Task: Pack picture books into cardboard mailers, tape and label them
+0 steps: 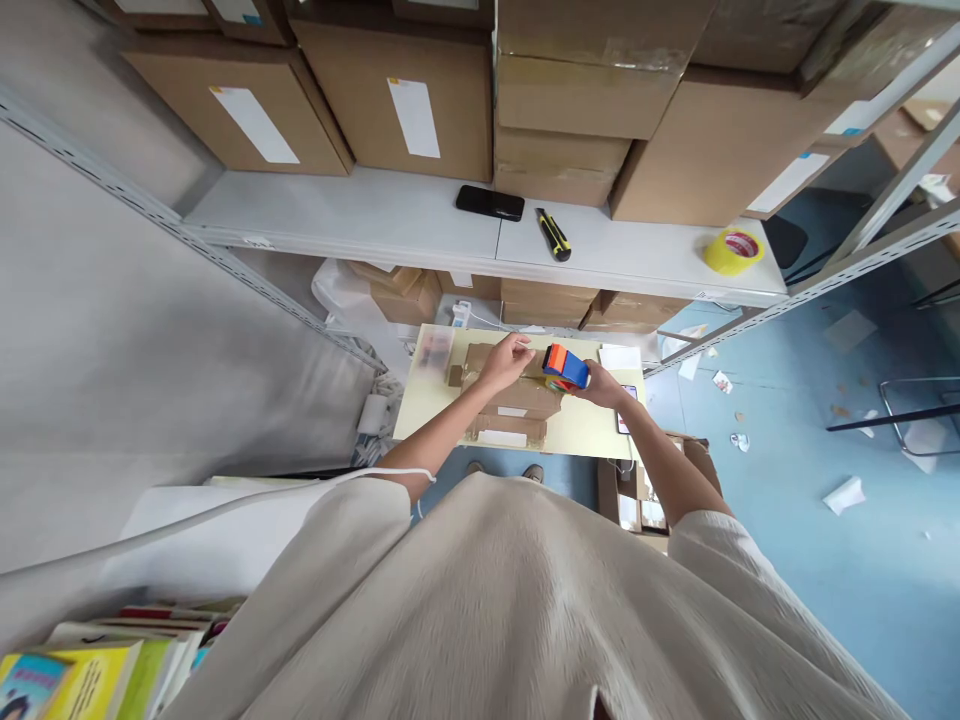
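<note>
Near the centre of the frame, a brown carton (pixel 536 402) lies on the pale surface (pixel 420 400). The right hand (pixel 598 384) firmly grips a blue and orange tape dispenser (pixel 574 368) over the carton's right end. The left hand (pixel 508 362) is just beside, with bent fingers; I cannot tell whether they pinch anything. If the dispenser tilts, its tape could stick crooked, or its cutting edge could scratch these fingers. A careless right forearm (pixel 660 450) could push the phone (pixel 622 424) beneath it.

Tape dispenser (pixel 573 370), seemingly smooth plastic
</note>
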`<state>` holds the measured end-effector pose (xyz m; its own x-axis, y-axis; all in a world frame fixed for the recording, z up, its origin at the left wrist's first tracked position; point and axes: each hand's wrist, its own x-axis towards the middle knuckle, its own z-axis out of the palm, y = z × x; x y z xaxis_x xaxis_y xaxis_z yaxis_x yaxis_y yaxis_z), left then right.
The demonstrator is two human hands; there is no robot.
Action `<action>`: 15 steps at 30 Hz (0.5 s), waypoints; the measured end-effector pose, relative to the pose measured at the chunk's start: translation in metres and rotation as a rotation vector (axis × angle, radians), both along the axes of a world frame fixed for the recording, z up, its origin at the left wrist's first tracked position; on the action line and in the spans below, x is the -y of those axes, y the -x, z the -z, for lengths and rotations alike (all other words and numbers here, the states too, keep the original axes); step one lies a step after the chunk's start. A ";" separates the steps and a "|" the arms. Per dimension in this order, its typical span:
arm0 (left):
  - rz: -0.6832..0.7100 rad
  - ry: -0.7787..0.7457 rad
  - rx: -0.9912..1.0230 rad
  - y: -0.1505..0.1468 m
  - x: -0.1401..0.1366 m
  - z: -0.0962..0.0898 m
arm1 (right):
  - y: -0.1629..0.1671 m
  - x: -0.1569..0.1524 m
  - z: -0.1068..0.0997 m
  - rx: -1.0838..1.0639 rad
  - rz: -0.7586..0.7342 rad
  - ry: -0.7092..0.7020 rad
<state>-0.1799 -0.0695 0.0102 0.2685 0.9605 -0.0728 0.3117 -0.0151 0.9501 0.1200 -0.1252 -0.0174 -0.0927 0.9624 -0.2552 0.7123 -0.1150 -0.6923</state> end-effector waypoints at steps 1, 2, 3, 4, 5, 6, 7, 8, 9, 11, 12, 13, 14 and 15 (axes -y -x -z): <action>-0.007 0.023 0.024 -0.005 -0.001 -0.002 | 0.000 0.000 0.001 -0.002 0.003 -0.009; -0.011 0.047 0.044 -0.010 -0.002 -0.004 | 0.000 0.001 0.002 -0.006 0.004 -0.015; -0.011 0.071 0.060 -0.013 -0.003 -0.005 | 0.000 0.001 0.002 -0.008 0.000 -0.019; -0.009 0.093 0.071 -0.015 -0.003 -0.006 | 0.000 0.001 0.002 -0.009 -0.007 -0.023; -0.005 0.111 0.079 -0.017 -0.003 -0.007 | 0.000 0.001 0.002 -0.007 -0.016 -0.026; -0.002 0.125 0.085 -0.019 -0.003 -0.008 | 0.000 0.001 0.002 -0.003 -0.024 -0.029; 0.000 0.135 0.089 -0.020 -0.003 -0.008 | 0.001 0.001 0.002 0.002 -0.029 -0.033; -0.002 0.142 0.090 -0.021 -0.003 -0.008 | 0.001 0.000 0.002 0.007 -0.032 -0.039; -0.006 0.147 0.089 -0.023 -0.003 -0.008 | 0.002 0.000 0.002 0.012 -0.034 -0.045; -0.018 0.159 0.081 -0.025 -0.004 -0.005 | 0.002 0.000 0.002 0.015 -0.036 -0.053; -0.025 0.167 0.074 -0.026 -0.004 -0.004 | 0.003 0.000 0.001 0.015 -0.037 -0.054; -0.033 0.174 0.068 -0.026 -0.004 -0.002 | 0.003 0.000 0.000 0.015 -0.036 -0.053; -0.042 0.179 0.061 -0.026 -0.005 0.001 | 0.003 0.000 -0.001 0.012 -0.034 -0.051; -0.054 0.181 0.054 -0.026 -0.005 0.003 | 0.004 0.000 -0.002 0.005 -0.031 -0.045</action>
<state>-0.1540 -0.0649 0.0073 0.2254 0.9461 -0.2324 0.2556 0.1728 0.9512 0.1162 -0.1256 -0.0155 -0.1219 0.9697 -0.2119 0.7188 -0.0610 -0.6926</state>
